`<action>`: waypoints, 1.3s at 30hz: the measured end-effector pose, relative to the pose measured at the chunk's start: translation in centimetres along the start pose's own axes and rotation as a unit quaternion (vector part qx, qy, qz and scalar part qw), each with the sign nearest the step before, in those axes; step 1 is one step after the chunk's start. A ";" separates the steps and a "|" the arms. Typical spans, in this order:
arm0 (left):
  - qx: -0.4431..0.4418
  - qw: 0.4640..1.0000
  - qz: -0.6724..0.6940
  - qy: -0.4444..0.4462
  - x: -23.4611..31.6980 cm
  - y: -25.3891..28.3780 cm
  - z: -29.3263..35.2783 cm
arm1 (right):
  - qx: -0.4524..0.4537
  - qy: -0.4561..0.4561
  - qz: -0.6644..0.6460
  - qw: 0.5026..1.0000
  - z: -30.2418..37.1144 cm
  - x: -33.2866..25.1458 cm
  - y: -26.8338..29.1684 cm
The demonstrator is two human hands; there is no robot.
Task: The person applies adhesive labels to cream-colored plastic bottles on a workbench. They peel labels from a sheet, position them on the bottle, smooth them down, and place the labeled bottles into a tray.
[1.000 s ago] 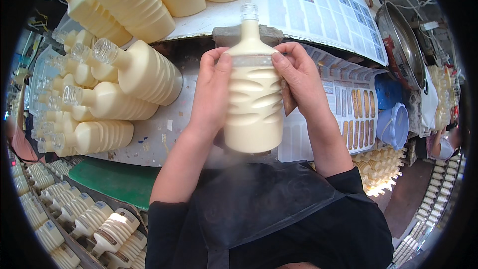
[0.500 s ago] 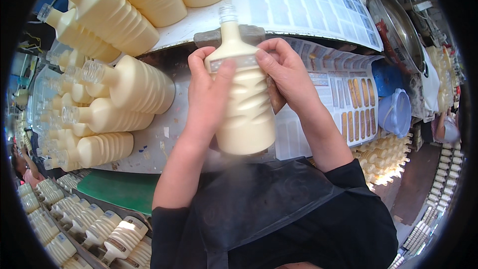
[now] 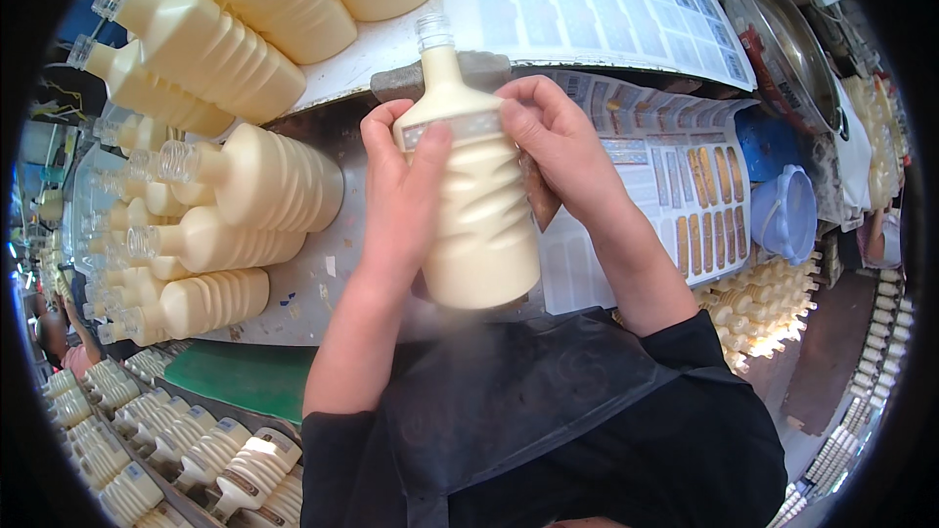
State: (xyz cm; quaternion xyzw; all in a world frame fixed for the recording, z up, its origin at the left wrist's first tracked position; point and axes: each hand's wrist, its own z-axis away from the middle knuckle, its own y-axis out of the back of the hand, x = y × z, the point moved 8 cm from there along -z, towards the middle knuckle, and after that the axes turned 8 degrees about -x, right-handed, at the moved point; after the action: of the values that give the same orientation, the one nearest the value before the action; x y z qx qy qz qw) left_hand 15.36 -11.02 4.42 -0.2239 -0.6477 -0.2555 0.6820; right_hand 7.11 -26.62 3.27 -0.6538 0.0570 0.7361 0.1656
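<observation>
A cream bottle (image 3: 479, 254) with a clear threaded neck lies in front of me, its neck pointing away and its shoulder near a grey block (image 3: 481, 68). Across its upper body runs a narrow patterned label strip (image 3: 474, 125). My left hand (image 3: 403, 191) is closed round the left side, the thumb pressed on the label's left part. On the other side, my right hand (image 3: 567, 147) grips the bottle's edge at the label's right end, thumb and bent forefinger together. Below that hand a brown flat piece (image 3: 541, 198) shows beside the bottle; whether the hand holds it, I cannot tell.
Several cream bottles (image 3: 279, 176) lie stacked at the left, with more (image 3: 284, 0) on the white raised surface. Label sheets (image 3: 626, 15) lie at the back and right. A blue bucket (image 3: 787, 215) and metal pan (image 3: 782, 39) stand right. Labelled bottles (image 3: 256, 469) fill the lower left.
The view has shifted slightly. My left thumb, blurred before, now rests sharply on the label. Both hands keep their hold on the bottle.
</observation>
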 end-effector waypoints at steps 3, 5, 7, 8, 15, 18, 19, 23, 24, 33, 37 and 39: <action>-0.003 1.000 0.004 -0.010 0.1 -0.1 0.0 | 0.007 0.022 0.069 0.997 0.1 -0.4 0.0; -0.002 1.000 0.001 -0.008 0.1 -0.1 0.1 | 0.009 0.018 0.058 0.998 0.0 -0.3 0.0; -0.002 1.000 0.000 -0.007 0.1 -0.1 0.1 | 0.011 0.018 0.056 0.998 -0.1 -0.3 -0.1; -0.001 1.000 0.001 -0.008 0.2 -0.1 0.1 | 0.012 0.018 0.057 0.998 -0.1 -0.3 -0.1; 0.002 1.000 0.001 -0.018 0.1 -0.1 0.0 | 0.013 0.026 0.063 0.998 0.0 -0.2 0.1; 0.003 1.000 -0.006 -0.021 0.0 0.0 0.0 | 0.017 0.035 0.051 0.998 -0.1 0.2 0.1; 0.001 1.000 0.002 -0.017 -0.1 -0.1 0.0 | 0.012 0.021 0.036 0.999 -0.2 0.4 0.2; 0.001 1.000 0.004 -0.003 -0.3 -0.1 0.0 | 0.027 0.028 -0.003 0.999 -0.2 -1.2 2.1; 0.002 1.000 -0.001 0.005 -0.4 -0.1 0.0 | 0.061 0.003 0.009 0.998 0.0 -1.5 3.1; -0.004 1.000 0.016 0.020 -0.2 -0.1 0.2 | 0.119 0.196 0.276 0.934 4.0 -6.6 -1.8; -0.001 1.000 0.003 0.003 0.1 -0.1 0.2 | 0.196 0.093 0.183 0.959 3.6 -3.5 1.5; 0.000 1.000 0.017 0.005 0.0 -0.2 0.2 | 0.191 0.092 0.153 0.965 3.4 -2.8 2.4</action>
State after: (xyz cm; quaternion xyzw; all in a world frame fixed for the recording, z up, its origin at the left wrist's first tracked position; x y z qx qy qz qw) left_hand 15.07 -11.08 4.40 -0.2336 -0.6406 -0.2453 0.6891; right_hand 3.40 -28.35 6.16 -0.6580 0.3113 0.6650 0.1668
